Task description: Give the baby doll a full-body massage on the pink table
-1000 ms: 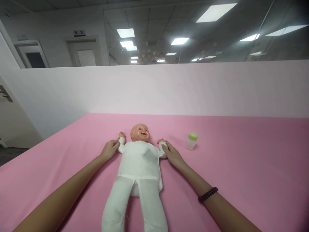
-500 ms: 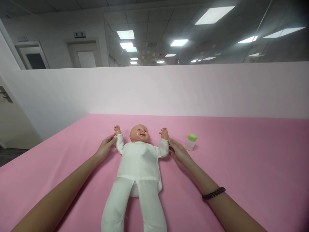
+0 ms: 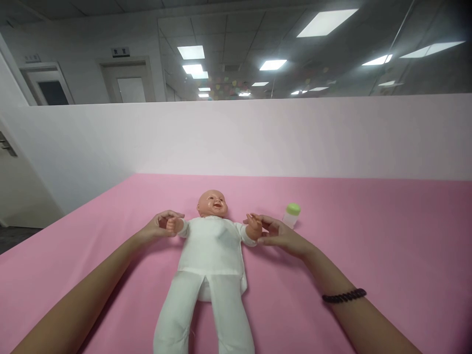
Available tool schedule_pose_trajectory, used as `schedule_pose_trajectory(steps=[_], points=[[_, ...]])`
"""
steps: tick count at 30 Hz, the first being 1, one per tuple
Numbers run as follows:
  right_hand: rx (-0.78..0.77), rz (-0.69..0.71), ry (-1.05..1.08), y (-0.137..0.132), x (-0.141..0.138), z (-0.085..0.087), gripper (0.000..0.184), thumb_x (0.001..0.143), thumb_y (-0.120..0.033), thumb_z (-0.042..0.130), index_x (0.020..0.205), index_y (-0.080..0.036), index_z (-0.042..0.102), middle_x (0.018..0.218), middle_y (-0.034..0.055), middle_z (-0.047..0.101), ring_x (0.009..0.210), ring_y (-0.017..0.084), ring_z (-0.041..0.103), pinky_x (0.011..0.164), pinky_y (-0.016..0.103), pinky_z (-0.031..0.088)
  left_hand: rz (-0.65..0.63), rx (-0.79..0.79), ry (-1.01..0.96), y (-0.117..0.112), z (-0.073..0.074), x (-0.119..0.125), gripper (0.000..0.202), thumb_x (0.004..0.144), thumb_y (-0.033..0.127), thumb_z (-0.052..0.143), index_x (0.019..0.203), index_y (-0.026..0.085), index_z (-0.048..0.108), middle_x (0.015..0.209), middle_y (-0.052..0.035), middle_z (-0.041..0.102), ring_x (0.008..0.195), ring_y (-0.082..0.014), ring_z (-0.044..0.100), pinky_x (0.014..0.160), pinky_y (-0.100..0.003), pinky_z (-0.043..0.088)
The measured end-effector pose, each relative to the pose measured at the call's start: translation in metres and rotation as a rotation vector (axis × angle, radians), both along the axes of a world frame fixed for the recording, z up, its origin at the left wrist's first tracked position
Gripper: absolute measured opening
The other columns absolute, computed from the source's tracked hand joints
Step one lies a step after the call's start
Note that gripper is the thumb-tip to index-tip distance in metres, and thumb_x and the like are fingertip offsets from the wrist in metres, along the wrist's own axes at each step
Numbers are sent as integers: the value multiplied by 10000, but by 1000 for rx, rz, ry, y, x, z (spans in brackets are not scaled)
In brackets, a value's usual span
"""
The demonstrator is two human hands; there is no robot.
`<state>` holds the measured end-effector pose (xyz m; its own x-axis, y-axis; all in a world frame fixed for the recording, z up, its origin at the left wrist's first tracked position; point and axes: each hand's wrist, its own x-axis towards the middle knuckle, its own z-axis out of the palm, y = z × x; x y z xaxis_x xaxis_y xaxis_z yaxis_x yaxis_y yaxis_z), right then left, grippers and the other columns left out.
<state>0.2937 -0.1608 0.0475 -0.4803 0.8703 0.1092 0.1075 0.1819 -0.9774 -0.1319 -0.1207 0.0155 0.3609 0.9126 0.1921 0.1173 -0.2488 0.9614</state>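
Observation:
A baby doll (image 3: 211, 255) in white clothes lies on its back on the pink sheet (image 3: 368, 255), head pointing away from me. My left hand (image 3: 159, 226) is curled around the doll's small hand on the left side. On the other side my right hand (image 3: 282, 233) pinches the doll's other hand between thumb and fingers. Both doll arms are stretched out sideways. A black bead bracelet (image 3: 343, 296) sits on my right wrist.
A small clear bottle with a green cap (image 3: 292, 214) stands on the sheet just beyond my right hand. A pale partition wall (image 3: 258, 137) runs along the far edge of the pink surface. A door (image 3: 7, 167) is at the far left.
The doll's arms went from held at its sides, up beside its head, then down and outward. My hands shifted from its sleeves to gripping its small hands.

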Motion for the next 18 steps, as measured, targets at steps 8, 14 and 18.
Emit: schedule_pose_trajectory(steps=[8, 14, 18], points=[[66, 240, -355, -18, -4, 11, 340, 690, -147, 669, 1019, -224, 624, 877, 0, 651, 896, 195, 599, 920, 362, 468, -285, 105, 292, -9, 16, 1, 351, 592, 249, 854, 925, 234, 743, 1082, -81, 682, 1132, -281, 598, 1089, -453, 404], [213, 269, -512, -25, -19, 11, 308, 677, -172, 694, 972, -261, 698, 1122, 40, 626, 1220, 275, 459, 1032, 414, 434, -340, 164, 524, -20, 28, 4, 334, 626, 113, 691, 915, 273, 737, 1091, -50, 679, 1215, -270, 528, 1083, -413, 404], [234, 299, -533, -27, -24, 13, 319, 662, -135, 661, 943, -270, 725, 1122, 38, 620, 1214, 273, 450, 1046, 424, 431, -336, 187, 592, -25, 31, 6, 369, 617, 94, 647, 924, 283, 725, 1100, -44, 670, 1222, -271, 506, 1065, -413, 419]])
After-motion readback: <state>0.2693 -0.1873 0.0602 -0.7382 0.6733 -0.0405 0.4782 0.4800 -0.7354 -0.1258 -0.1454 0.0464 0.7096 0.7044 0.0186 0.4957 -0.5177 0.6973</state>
